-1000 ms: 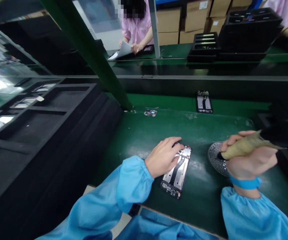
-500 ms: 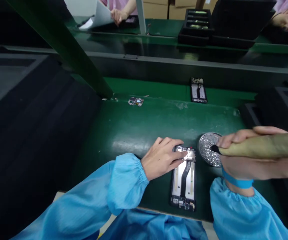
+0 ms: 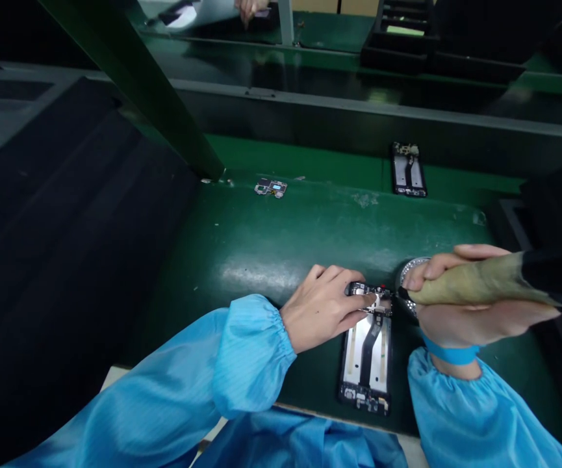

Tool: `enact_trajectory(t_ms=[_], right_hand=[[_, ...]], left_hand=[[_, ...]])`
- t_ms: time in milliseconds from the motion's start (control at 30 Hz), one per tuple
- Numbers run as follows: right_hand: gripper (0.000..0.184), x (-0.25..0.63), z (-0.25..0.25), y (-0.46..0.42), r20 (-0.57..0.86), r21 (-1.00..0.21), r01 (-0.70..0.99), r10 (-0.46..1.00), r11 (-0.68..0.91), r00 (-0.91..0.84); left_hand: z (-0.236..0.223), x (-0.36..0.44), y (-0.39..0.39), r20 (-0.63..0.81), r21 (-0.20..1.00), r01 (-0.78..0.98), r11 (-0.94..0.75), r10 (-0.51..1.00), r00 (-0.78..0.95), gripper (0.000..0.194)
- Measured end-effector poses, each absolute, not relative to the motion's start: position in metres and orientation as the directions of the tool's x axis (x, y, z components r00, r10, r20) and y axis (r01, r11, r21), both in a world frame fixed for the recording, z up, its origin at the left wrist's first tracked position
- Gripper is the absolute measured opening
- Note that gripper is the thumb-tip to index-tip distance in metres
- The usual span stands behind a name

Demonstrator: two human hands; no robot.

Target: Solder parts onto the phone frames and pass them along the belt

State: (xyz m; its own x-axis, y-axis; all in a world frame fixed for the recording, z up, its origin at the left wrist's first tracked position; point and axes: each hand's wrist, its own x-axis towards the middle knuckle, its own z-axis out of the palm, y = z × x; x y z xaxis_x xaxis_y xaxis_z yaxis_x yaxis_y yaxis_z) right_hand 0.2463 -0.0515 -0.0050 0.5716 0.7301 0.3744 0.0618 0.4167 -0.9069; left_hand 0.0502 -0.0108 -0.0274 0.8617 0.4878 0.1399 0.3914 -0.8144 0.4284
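Observation:
A phone's mid-frame with a flat cable and bare metal plates lies on the green bench mat directly in front of me. The fingers of my left hand press on its top end and steady it. My right hand grips a black electric screwdriver in a tan sleeve, its tip at the top right of the frame. Under that hand, a round perforated metal screw dish is mostly hidden. The screw point is hidden by the tip and fingers.
A small circuit board and a second phone frame lie farther along the mat. A black foam tray fills the left side. A green post rises behind it. A co-worker's hand and black trays stand beyond.
The screwdriver tip has moved left from over the screw dish to the top of the phone frame. The frame has turned from tilted to straight, and my view has dropped lower.

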Motion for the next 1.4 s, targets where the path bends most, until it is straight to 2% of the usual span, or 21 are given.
enact_trajectory(t_ms=[167, 300, 400, 467, 567, 667, 767, 833, 867, 933, 1000, 1067, 1167, 1267, 1400], right_hand=[[0.056, 0.241, -0.009, -0.047, 0.458, -0.858, 0.077, 0.687, 0.508, 0.564], [0.066, 0.235, -0.009, -0.043, 0.468, -0.857, 0.107, 0.675, 0.504, 0.570], [0.070, 0.233, -0.005, -0.042, 0.424, -0.876, 0.072, 0.692, 0.477, 0.584], [0.066, 0.238, -0.002, -0.043, 0.432, -0.867, 0.052, 0.696, 0.495, 0.573], [0.058, 0.254, 0.002, -0.046, 0.508, -0.820, 0.108, 0.627, 0.562, 0.591], [0.061, 0.267, 0.006, -0.046, 0.489, -0.832, 0.127, 0.606, 0.540, 0.627], [0.067, 0.268, 0.007, -0.044, 0.395, -0.887, 0.109, 0.615, 0.448, 0.683], [0.068, 0.266, 0.007, -0.042, 0.362, -0.903, 0.101, 0.613, 0.418, 0.702], [0.068, 0.264, 0.006, -0.041, 0.362, -0.902, 0.101, 0.609, 0.419, 0.706], [0.069, 0.262, 0.005, -0.041, 0.368, -0.898, 0.097, 0.610, 0.430, 0.701], [0.071, 0.260, 0.004, -0.041, 0.365, -0.900, 0.091, 0.620, 0.427, 0.695], [0.073, 0.259, 0.005, -0.041, 0.335, -0.911, 0.068, 0.632, 0.407, 0.699], [0.073, 0.260, 0.006, -0.040, 0.283, -0.922, 0.015, 0.647, 0.387, 0.708], [0.075, 0.265, 0.002, -0.039, 0.324, -0.912, 0.053, 0.634, 0.408, 0.702], [0.083, 0.273, -0.008, -0.037, 0.354, -0.906, 0.081, 0.642, 0.415, 0.680]], left_hand=[[-0.026, 0.051, -0.012, 0.134, 0.429, 0.408, -0.806, 0.503, 0.854, 0.029], [-0.023, 0.051, -0.013, 0.122, 0.435, 0.424, -0.794, 0.519, 0.846, 0.030], [-0.023, 0.049, -0.014, 0.128, 0.440, 0.419, -0.794, 0.517, 0.846, 0.031], [-0.025, 0.048, -0.015, 0.143, 0.438, 0.413, -0.799, 0.515, 0.845, 0.030], [-0.028, 0.052, -0.017, 0.185, 0.438, 0.404, -0.803, 0.521, 0.833, 0.026], [-0.026, 0.058, -0.017, 0.194, 0.514, 0.418, -0.749, 0.576, 0.794, 0.030], [-0.020, 0.060, -0.016, 0.086, 0.746, 0.410, -0.525, 0.687, 0.722, 0.041], [-0.016, 0.059, -0.015, -0.047, 0.928, 0.297, -0.226, 0.720, 0.693, 0.049], [-0.014, 0.058, -0.015, -0.119, 0.976, 0.214, -0.047, 0.706, 0.698, 0.051], [-0.013, 0.055, -0.016, -0.231, 0.963, 0.077, 0.260, 0.639, 0.734, 0.046], [-0.012, 0.053, -0.017, -0.284, 0.915, 0.028, 0.404, 0.591, 0.755, 0.038], [-0.010, 0.053, -0.021, -0.284, 0.913, 0.019, 0.407, 0.604, 0.745, 0.034], [-0.005, 0.052, -0.028, -0.208, 0.953, 0.004, 0.303, 0.646, 0.735, 0.035], [0.001, 0.051, -0.032, -0.108, 0.982, -0.024, 0.186, 0.665, 0.739, 0.036], [0.004, 0.050, -0.034, -0.060, 0.991, -0.035, 0.131, 0.658, 0.751, 0.038]])
